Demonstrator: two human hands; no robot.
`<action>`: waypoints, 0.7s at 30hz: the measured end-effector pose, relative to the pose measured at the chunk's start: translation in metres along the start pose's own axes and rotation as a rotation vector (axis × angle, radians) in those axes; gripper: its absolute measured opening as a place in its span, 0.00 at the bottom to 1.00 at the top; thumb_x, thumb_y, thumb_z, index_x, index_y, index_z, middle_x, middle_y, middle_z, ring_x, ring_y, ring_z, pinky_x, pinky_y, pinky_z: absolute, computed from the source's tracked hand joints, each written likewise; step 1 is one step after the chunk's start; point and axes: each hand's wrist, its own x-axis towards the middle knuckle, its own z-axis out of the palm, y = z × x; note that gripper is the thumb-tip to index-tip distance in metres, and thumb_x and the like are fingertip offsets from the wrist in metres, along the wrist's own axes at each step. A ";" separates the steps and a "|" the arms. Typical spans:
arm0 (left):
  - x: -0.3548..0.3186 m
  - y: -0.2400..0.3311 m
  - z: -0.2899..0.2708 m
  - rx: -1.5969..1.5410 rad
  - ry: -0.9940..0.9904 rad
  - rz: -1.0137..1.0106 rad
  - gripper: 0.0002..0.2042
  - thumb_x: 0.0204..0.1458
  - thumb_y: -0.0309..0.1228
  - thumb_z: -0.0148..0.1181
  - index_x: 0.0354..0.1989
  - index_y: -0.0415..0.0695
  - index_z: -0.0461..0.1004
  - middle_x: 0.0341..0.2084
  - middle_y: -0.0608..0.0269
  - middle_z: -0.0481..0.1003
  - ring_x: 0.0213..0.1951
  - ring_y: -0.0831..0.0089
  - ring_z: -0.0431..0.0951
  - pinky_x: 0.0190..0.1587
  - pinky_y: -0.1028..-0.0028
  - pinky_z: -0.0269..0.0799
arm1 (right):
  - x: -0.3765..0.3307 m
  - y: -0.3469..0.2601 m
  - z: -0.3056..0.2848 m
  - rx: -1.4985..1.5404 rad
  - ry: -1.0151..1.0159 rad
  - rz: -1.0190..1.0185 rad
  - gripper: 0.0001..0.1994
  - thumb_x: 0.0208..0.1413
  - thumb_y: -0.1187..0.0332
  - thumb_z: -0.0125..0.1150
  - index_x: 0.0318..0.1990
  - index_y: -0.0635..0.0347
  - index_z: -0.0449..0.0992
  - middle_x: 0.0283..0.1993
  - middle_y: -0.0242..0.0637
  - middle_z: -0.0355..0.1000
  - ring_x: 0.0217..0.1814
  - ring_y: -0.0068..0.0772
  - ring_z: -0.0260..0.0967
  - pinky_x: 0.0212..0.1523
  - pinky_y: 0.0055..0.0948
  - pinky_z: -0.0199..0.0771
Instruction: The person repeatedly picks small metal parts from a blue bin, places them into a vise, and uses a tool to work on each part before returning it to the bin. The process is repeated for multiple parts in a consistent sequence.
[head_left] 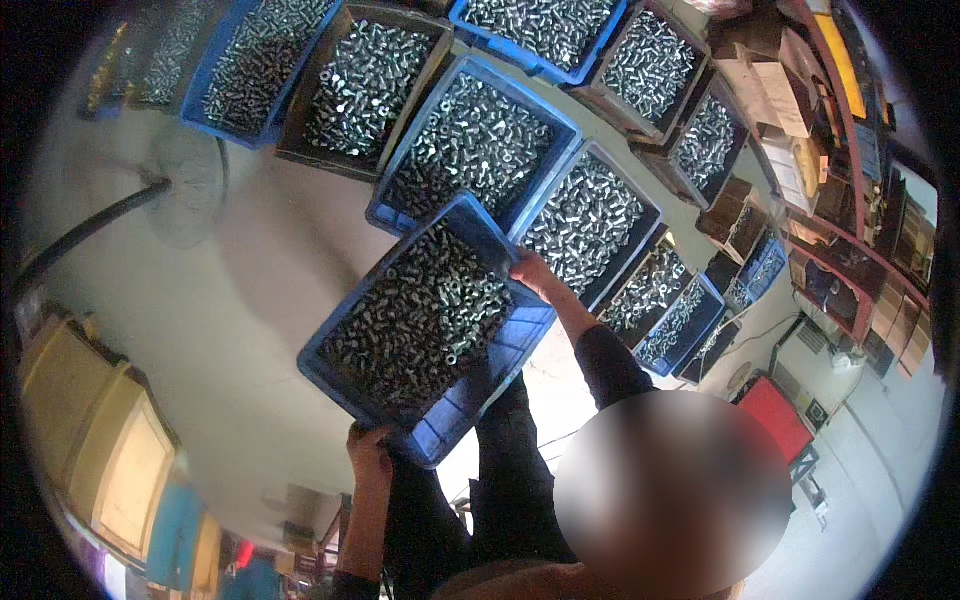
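Note:
A blue plastic crate (pixel 440 425) is held in front of my legs, turned at a slant. A heap of small metal fittings (pixel 420 310) fills much of it, leaving a strip of the near inside bottom bare. My left hand (pixel 370 447) grips the rim near the crate's lower left corner, fingers partly hidden by the edge. At the right end of the crate, my right hand (pixel 533 274) is closed over the rim. Just beyond lies another blue crate (pixel 570 135) full of similar silvery fittings, overlapped in view by the far corner of the held one.
Several blue and brown bins of metal parts, such as a brown bin (pixel 290 140) and a blue bin (pixel 190 105), line the far side. Cardboard boxes (pixel 780 95) stand at the right. A black hose (pixel 95 225) lies at the left, near yellowish cartons (pixel 130 470).

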 end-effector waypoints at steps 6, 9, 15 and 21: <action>-0.005 -0.011 -0.008 0.010 -0.022 0.092 0.21 0.36 0.16 0.53 0.44 0.34 0.64 0.37 0.59 0.69 0.38 0.67 0.70 0.42 0.72 0.66 | 0.014 -0.105 -0.045 0.000 0.013 0.226 0.20 0.37 0.67 0.60 0.43 0.60 0.73 0.39 0.39 0.72 0.36 0.29 0.69 0.39 0.22 0.70; 0.006 -0.014 0.001 -0.033 -0.008 0.026 0.21 0.39 0.15 0.52 0.47 0.36 0.63 0.40 0.61 0.68 0.39 0.70 0.68 0.41 0.75 0.64 | 0.079 -0.089 -0.080 -0.630 0.397 -0.312 0.19 0.34 0.67 0.60 0.40 0.54 0.74 0.49 0.38 0.68 0.52 0.39 0.62 0.51 0.28 0.65; 0.030 -0.014 0.015 -0.084 0.074 0.028 0.23 0.40 0.17 0.54 0.49 0.35 0.62 0.41 0.60 0.68 0.43 0.68 0.68 0.45 0.71 0.64 | 0.173 -0.074 -0.095 -0.882 0.293 -0.287 0.06 0.40 0.59 0.59 0.28 0.43 0.78 0.54 0.31 0.65 0.57 0.45 0.56 0.56 0.34 0.59; 0.029 0.018 0.067 -0.104 0.104 0.010 0.23 0.41 0.18 0.56 0.49 0.34 0.62 0.43 0.58 0.68 0.46 0.65 0.68 0.51 0.67 0.63 | 0.215 -0.023 -0.110 -0.928 0.331 -0.367 0.05 0.32 0.63 0.60 0.23 0.40 0.77 0.51 0.33 0.67 0.52 0.46 0.60 0.51 0.34 0.63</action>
